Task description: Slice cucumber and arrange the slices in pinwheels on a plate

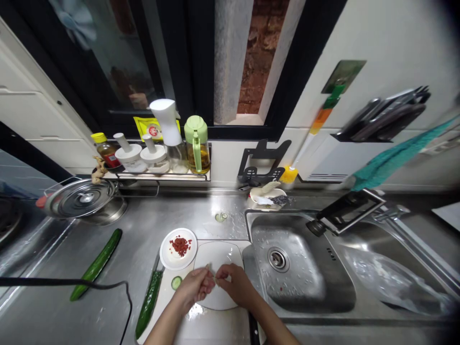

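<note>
Over a white rounded plate (219, 299), my left hand (197, 287) and my right hand (233, 283) meet with their fingers pinched together. Something thin and small is between the fingertips, too little of it showing to name. The plate rests on a pale cutting board (215, 330). At the board's left lie a cucumber slice (176, 282) and a dark green cucumber (149, 302). A small white plate (164, 258) with red goji-like berries (181, 246) on it sits just behind my left hand.
A second cucumber (97, 266) lies at left near a black cable (89, 283) and a lidded pot (104, 211). Cucumber scraps (220, 217) lie behind the board. A sink (309, 268) is on the right. An oil jug (197, 146) and jars stand on a rack.
</note>
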The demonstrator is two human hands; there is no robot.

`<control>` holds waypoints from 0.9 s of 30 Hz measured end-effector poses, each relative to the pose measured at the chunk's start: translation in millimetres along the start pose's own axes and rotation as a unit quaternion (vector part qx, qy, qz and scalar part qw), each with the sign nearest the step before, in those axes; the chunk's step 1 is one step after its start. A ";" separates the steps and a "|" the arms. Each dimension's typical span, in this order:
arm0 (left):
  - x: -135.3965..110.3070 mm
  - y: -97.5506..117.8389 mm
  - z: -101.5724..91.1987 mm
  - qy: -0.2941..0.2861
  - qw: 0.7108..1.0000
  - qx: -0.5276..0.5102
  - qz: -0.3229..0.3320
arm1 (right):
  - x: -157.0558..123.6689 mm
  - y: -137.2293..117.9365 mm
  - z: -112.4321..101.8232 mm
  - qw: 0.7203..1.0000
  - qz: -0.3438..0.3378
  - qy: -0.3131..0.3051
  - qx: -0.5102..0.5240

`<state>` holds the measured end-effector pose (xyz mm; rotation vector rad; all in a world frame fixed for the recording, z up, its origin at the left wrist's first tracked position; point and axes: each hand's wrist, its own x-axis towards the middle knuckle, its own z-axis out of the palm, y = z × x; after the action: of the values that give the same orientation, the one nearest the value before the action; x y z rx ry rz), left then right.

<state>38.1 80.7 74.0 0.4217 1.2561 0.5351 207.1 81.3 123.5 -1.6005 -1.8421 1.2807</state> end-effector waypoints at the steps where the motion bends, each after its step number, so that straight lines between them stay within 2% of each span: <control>1: 0.0 0.6 1.6 -0.003 1.000 -0.008 -0.009 | -0.6 -1.1 -1.7 1.000 0.001 -0.003 -0.007; 5: 1.1 3.2 5.4 -0.032 0.999 -0.027 -0.030 | -1.8 -0.8 -5.1 1.000 0.011 -0.006 -0.015; 8: 5.5 4.6 5.5 -0.044 0.998 -0.038 -0.017 | 0.0 7.9 -2.9 1.000 0.028 0.003 0.009; 11: 13.0 7.2 5.3 -0.022 1.000 -0.003 0.005 | 4.1 22.9 2.8 0.997 0.058 0.020 0.038; 13: 19.2 9.9 6.2 0.002 0.997 0.068 0.034 | 7.6 34.0 7.5 0.995 0.082 0.033 0.050; 16: 28.8 14.9 9.3 0.052 0.969 0.210 0.120 | 13.6 48.1 15.5 0.989 0.117 0.059 0.066; 18: 34.3 19.3 11.5 0.077 0.946 0.267 0.165 | 18.3 54.2 21.4 0.985 0.138 0.075 0.074; 23: 41.4 36.0 16.3 0.113 0.900 0.354 0.229 | 32.7 58.2 33.5 0.969 0.184 0.138 0.087; 27: 44.2 48.9 23.6 0.136 0.854 0.424 0.268 | 45.1 56.8 37.2 0.962 0.190 0.183 0.074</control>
<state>63.2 146.1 74.1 1.5204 1.6229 0.4878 198.4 105.0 46.0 -2.0110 -1.2286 1.1368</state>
